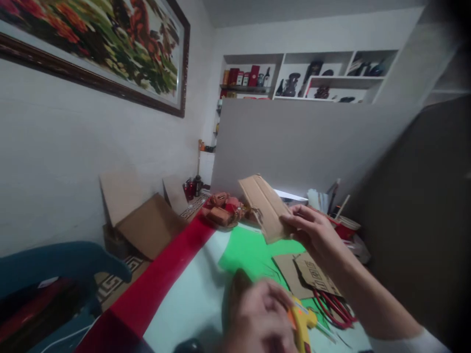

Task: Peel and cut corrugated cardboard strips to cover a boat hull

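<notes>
My right hand (307, 223) pinches the right edge of a torn, flat cardboard piece (267, 208), raised over the green sheet (250, 250). At the bottom centre is my left hand (263, 314), blurred, with its fingers curled. It lies against a yellow-and-orange tool (303, 326) resembling a glue gun; whether it grips the tool I cannot tell. A dark brown shape, also blurred, shows just behind this hand. More cardboard (294, 274) lies on the green sheet beneath my right forearm, beside red-handled scissors (336, 309).
A red strip (165, 264) runs along the left side of the pale table (184, 299). Brown carved objects (221, 215) stand at its far end. Containers and tools (346, 228) crowd the back right. A blue chair (66, 264) and leaning cardboard (150, 225) are at the left.
</notes>
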### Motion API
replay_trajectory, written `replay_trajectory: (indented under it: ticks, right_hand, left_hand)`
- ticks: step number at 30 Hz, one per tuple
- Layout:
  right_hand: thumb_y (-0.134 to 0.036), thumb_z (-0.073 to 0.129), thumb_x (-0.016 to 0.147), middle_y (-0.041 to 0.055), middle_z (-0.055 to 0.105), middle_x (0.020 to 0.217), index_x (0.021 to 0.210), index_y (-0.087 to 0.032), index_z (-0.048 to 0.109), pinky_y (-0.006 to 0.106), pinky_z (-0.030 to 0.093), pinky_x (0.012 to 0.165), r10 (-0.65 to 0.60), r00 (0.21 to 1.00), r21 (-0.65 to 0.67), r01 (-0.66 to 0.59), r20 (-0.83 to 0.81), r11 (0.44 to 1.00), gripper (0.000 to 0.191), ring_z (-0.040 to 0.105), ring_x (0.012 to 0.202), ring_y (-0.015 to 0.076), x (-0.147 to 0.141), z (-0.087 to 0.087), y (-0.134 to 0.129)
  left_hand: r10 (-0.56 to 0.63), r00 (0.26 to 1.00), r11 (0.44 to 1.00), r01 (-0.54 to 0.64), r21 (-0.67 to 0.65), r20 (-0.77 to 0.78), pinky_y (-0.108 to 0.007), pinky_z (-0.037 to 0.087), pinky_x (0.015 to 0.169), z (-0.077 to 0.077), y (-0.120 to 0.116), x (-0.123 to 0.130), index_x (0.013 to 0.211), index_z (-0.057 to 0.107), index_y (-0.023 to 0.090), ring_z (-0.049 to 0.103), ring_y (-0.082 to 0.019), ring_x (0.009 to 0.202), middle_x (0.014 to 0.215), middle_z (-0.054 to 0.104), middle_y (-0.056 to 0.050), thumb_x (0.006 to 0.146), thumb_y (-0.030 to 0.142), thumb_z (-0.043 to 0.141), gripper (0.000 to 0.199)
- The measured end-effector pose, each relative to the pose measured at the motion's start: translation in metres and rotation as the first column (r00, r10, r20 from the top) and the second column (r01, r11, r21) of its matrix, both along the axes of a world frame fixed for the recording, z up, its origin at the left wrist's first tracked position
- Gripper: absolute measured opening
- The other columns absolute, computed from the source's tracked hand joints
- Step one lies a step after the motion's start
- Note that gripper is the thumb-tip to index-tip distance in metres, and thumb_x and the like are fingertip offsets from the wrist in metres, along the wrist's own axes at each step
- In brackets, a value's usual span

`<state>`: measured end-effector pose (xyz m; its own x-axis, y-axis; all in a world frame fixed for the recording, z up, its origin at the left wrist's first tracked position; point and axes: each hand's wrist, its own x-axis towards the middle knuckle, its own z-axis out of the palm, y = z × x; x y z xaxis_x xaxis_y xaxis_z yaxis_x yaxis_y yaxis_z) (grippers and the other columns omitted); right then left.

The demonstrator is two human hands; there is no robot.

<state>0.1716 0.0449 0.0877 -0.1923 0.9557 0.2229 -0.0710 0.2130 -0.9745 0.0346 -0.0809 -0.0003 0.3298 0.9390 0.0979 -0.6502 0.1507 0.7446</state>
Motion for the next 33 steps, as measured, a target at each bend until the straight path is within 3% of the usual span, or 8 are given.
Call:
replay_trajectory:
  ticks: [2, 4, 9, 13, 15, 18, 26, 33]
  right_hand:
    - [-0.031, 0.08, 0.072, -0.0049, 0.05, 0.071, 0.078, -0.018, 0.053, 0.016, 0.037, 0.049, -0.039, 0.999, 0.009, 0.039, -0.017, 0.999, 0.03, 0.047, 0.059, 0.0076, 0.01, -0.012, -0.017]
    - [-0.035, 0.077, 0.075, -0.0041, 0.052, 0.072, 0.08, -0.019, 0.053, 0.017, 0.038, 0.052, -0.059, 0.998, 0.016, 0.06, -0.024, 0.998, 0.029, 0.048, 0.062, 0.009, 0.016, -0.026, -0.035]
    - [-0.042, 0.074, 0.079, -0.0038, 0.051, 0.072, 0.08, -0.018, 0.052, 0.02, 0.039, 0.059, -0.074, 0.996, 0.029, 0.076, -0.046, 0.997, 0.032, 0.048, 0.066, 0.0106, 0.016, -0.054, -0.068]
    - [-0.043, 0.073, 0.08, -0.0041, 0.05, 0.071, 0.079, -0.018, 0.052, 0.02, 0.038, 0.059, -0.067, 0.996, 0.047, 0.069, -0.052, 0.996, 0.032, 0.047, 0.066, 0.0109, 0.018, -0.066, -0.077]
    - [-0.042, 0.072, 0.081, -0.004, 0.05, 0.072, 0.079, -0.019, 0.052, 0.02, 0.037, 0.06, -0.064, 0.996, 0.059, 0.067, -0.061, 0.996, 0.03, 0.048, 0.067, 0.011, 0.021, -0.072, -0.075]
    - [-0.042, 0.071, 0.082, -0.0041, 0.049, 0.071, 0.079, -0.018, 0.053, 0.021, 0.036, 0.06, -0.061, 0.994, 0.048, 0.065, -0.092, 0.997, 0.03, 0.046, 0.066, 0.0111, 0.026, -0.083, -0.068]
    - [-0.042, 0.073, 0.08, -0.0055, 0.049, 0.068, 0.083, -0.02, 0.055, 0.018, 0.038, 0.055, -0.108, 0.981, -0.081, 0.095, -0.161, 0.992, 0.028, 0.047, 0.062, 0.0098, 0.037, -0.109, -0.053]
    - [-0.043, 0.072, 0.082, -0.0078, 0.048, 0.067, 0.085, -0.021, 0.052, 0.019, 0.049, 0.045, -0.012, 0.963, -0.23, -0.052, -0.27, 0.972, 0.029, 0.058, 0.05, 0.0093, 0.033, -0.115, -0.051]
  left_hand:
    - [0.046, 0.997, 0.999, -0.047, 0.015, 0.06, -0.02, 0.043, 0.048, 0.01, 0.009, -0.014, 0.091, 0.062, 0.016, 0.049, -0.007, 0.046, 0.058, 0.051, 0.007, 0.089, 0.024, 0.063, 0.008]
    - [0.083, 0.995, 0.997, -0.083, -0.002, 0.063, -0.019, 0.044, 0.059, 0.021, 0.013, -0.026, 0.098, 0.062, 0.017, 0.054, -0.008, 0.059, 0.066, 0.056, 0.003, 0.089, 0.013, 0.057, 0.011]
    - [0.173, 0.983, 0.985, -0.173, -0.002, -0.059, -0.024, 0.052, 0.081, 0.039, 0.021, -0.047, 0.099, 0.066, 0.023, 0.061, -0.013, 0.083, 0.083, 0.062, 0.0, 0.092, 0.016, 0.057, 0.013]
    - [0.248, 0.949, 0.969, -0.242, 0.056, -0.193, -0.023, 0.056, 0.077, 0.041, 0.039, -0.049, 0.106, 0.064, 0.022, 0.064, -0.014, 0.08, 0.081, 0.065, 0.0, 0.091, 0.021, 0.061, 0.015]
    - [0.236, 0.933, 0.972, -0.222, 0.081, -0.272, -0.02, 0.055, 0.054, 0.038, 0.05, -0.048, 0.112, 0.061, 0.021, 0.058, -0.012, 0.057, 0.066, 0.061, 0.002, 0.091, 0.024, 0.061, 0.021]
    - [0.217, 0.918, 0.976, -0.208, 0.062, -0.333, -0.013, 0.032, 0.029, 0.027, 0.067, -0.045, 0.115, 0.058, 0.022, 0.034, -0.006, 0.033, 0.05, 0.046, 0.01, 0.091, 0.03, 0.061, 0.026]
    - [0.157, 0.894, 0.972, -0.216, -0.096, -0.419, -0.007, 0.019, 0.028, -0.011, 0.088, -0.038, 0.094, 0.06, 0.022, 0.016, -0.001, 0.032, 0.046, 0.033, 0.014, 0.087, 0.031, 0.068, 0.014]
    - [0.092, 0.888, 0.963, -0.194, -0.185, -0.45, -0.011, 0.022, 0.023, -0.026, 0.085, -0.036, 0.083, 0.063, 0.021, 0.016, 0.0, 0.028, 0.044, 0.041, 0.012, 0.081, 0.043, 0.072, 0.025]
